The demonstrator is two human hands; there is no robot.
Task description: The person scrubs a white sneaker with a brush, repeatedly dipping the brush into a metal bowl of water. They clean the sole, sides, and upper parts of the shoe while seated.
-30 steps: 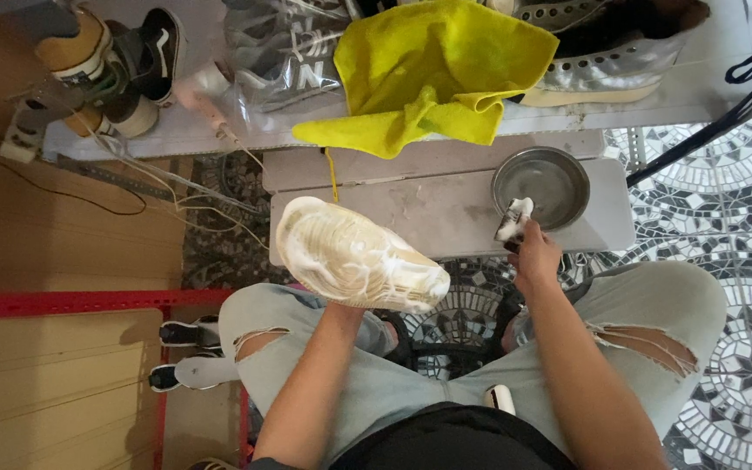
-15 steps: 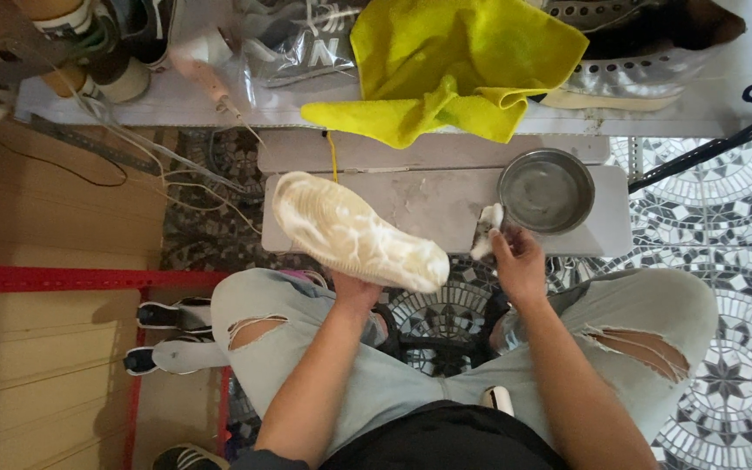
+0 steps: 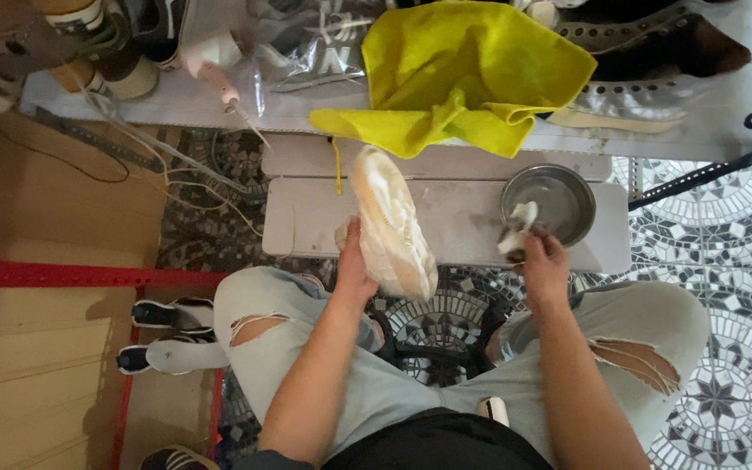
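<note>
My left hand point(image 3: 354, 265) grips a cream shoe point(image 3: 391, 222) coated in white foam, held on edge over the grey low bench point(image 3: 306, 218), toe pointing away from me. My right hand point(image 3: 543, 261) holds a small foamy brush point(image 3: 516, 231) at the near rim of a steel bowl point(image 3: 559, 200) that stands on the right end of the bench. Both forearms reach out over my knees in torn light jeans.
A yellow cloth point(image 3: 463, 74) hangs over the shelf edge beyond the bench. Silver shoes point(image 3: 646, 83), bagged grey sneakers point(image 3: 306, 43) and other shoes line that shelf. Cables point(image 3: 158, 157) trail at left. A red bar point(image 3: 71, 274) and patterned floor tiles point(image 3: 724, 261) surround me.
The shoe has been turned from lying sole-up and slanted to standing on edge, pointing away. My right hand moved the brush back toward the bowl's rim.
</note>
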